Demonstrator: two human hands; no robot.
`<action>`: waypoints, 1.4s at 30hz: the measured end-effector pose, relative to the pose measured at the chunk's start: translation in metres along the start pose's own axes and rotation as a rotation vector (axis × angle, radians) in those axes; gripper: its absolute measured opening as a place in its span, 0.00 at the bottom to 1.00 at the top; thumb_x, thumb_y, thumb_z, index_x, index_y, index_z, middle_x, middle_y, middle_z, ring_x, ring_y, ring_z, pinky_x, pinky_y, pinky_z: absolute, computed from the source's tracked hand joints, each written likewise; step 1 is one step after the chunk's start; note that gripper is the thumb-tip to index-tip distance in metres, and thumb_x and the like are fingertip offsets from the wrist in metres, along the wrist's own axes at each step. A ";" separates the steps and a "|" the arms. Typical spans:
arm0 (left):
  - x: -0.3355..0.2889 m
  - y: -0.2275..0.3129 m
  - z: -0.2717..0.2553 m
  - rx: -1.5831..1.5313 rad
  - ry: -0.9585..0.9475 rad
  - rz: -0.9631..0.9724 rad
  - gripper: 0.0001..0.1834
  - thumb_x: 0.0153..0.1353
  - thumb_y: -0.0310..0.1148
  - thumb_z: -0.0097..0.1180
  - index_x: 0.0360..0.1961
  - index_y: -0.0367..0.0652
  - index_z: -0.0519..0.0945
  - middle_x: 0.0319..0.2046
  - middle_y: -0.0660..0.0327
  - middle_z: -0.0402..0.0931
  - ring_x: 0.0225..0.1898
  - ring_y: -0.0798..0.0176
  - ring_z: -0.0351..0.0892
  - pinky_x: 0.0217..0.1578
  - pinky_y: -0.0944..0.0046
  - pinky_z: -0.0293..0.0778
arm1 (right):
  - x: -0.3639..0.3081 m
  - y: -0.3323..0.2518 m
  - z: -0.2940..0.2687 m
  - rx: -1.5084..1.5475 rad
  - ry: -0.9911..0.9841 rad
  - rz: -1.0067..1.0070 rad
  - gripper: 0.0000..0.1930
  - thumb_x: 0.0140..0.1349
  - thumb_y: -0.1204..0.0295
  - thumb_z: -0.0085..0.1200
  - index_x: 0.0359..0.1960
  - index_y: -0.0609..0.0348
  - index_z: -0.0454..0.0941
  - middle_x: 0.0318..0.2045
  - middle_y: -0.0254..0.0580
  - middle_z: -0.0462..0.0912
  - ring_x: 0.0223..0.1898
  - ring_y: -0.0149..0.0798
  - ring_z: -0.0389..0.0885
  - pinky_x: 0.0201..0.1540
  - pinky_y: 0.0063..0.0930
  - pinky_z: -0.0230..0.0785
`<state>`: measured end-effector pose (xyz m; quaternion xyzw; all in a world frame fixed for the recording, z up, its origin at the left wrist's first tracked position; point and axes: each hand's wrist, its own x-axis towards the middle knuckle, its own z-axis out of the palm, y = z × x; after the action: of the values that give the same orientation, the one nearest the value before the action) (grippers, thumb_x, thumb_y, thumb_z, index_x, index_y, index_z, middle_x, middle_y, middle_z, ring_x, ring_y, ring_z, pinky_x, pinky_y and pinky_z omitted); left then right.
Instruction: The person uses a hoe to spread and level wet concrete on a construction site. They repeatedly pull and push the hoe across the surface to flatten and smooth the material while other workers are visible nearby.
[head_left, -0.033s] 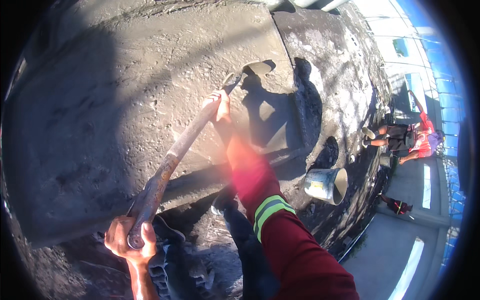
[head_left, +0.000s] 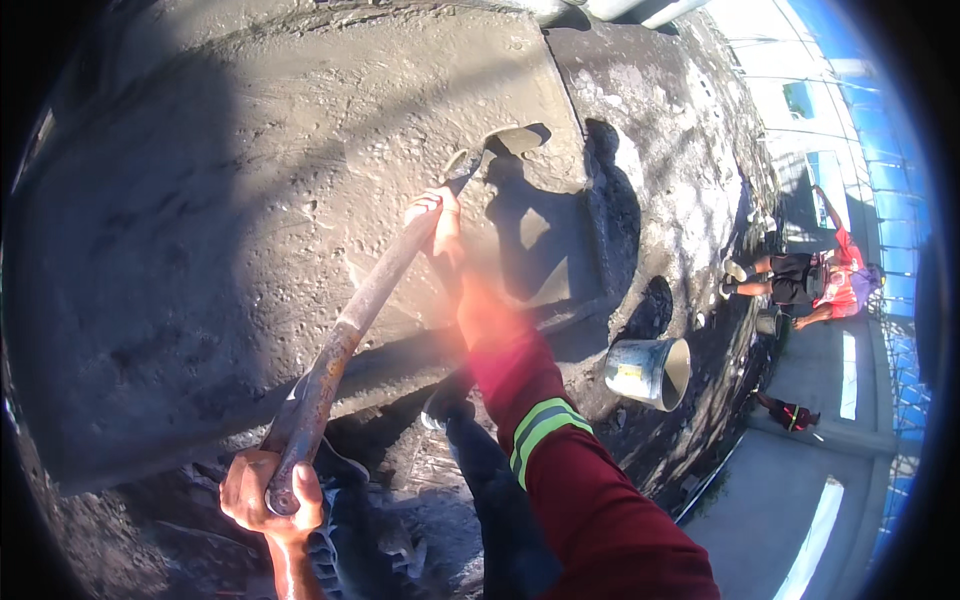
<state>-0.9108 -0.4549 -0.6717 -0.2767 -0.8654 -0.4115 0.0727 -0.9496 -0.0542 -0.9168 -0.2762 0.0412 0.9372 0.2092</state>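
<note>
A long-handled shovel [head_left: 372, 298] slants from lower left to upper middle, its shaft worn and stained. Around the grip end, at the lower left, my left hand [head_left: 248, 490] is closed. Farther up, close to the blade, my right hand [head_left: 436, 212] wraps the shaft; its sleeve is dark red with a reflective band. The shovel blade [head_left: 515, 140] rests at the surface of wet grey concrete [head_left: 290, 150], partly sunk or smeared over, so its full shape is hidden. My shadow falls on the concrete right of the blade.
A pale bucket [head_left: 636, 370] lies tilted on the rough ground to the right. Beyond it a person in a red shirt [head_left: 845, 275] stands beside a dark bucket [head_left: 769, 321], and another person [head_left: 790, 412] is farther off. The concrete's straight edge [head_left: 565, 85] runs along its right side.
My left hand and the grip end have shifted slightly right. Blade and right hand stay nearly in place.
</note>
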 end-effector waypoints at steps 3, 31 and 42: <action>-0.053 -0.020 -0.035 -0.054 0.144 -0.398 0.21 0.59 0.43 0.56 0.19 0.37 0.70 0.14 0.61 0.67 0.15 0.64 0.64 0.19 0.64 0.58 | -0.018 0.068 0.011 -0.352 0.150 -0.010 0.11 0.56 0.71 0.56 0.21 0.46 0.66 0.16 0.24 0.65 0.18 0.26 0.65 0.23 0.23 0.63; -0.059 -0.130 0.030 -0.524 0.310 -0.992 0.19 0.66 0.33 0.52 0.17 0.42 0.67 0.10 0.65 0.63 0.09 0.71 0.61 0.11 0.69 0.56 | 0.082 0.130 -0.078 -0.715 0.382 -0.095 0.09 0.57 0.70 0.57 0.24 0.54 0.69 0.19 0.35 0.69 0.20 0.38 0.72 0.25 0.34 0.71; -0.143 -0.124 -0.129 -0.181 0.145 -0.518 0.19 0.55 0.42 0.59 0.21 0.37 0.71 0.17 0.57 0.70 0.17 0.61 0.69 0.21 0.63 0.64 | -0.073 0.197 -0.042 -0.562 0.266 -0.050 0.11 0.58 0.67 0.56 0.26 0.47 0.64 0.21 0.25 0.65 0.21 0.27 0.66 0.26 0.24 0.65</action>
<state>-0.8716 -0.6746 -0.7218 -0.0217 -0.8594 -0.5108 0.0019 -0.9546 -0.2689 -0.9209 -0.4442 -0.1993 0.8621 0.1403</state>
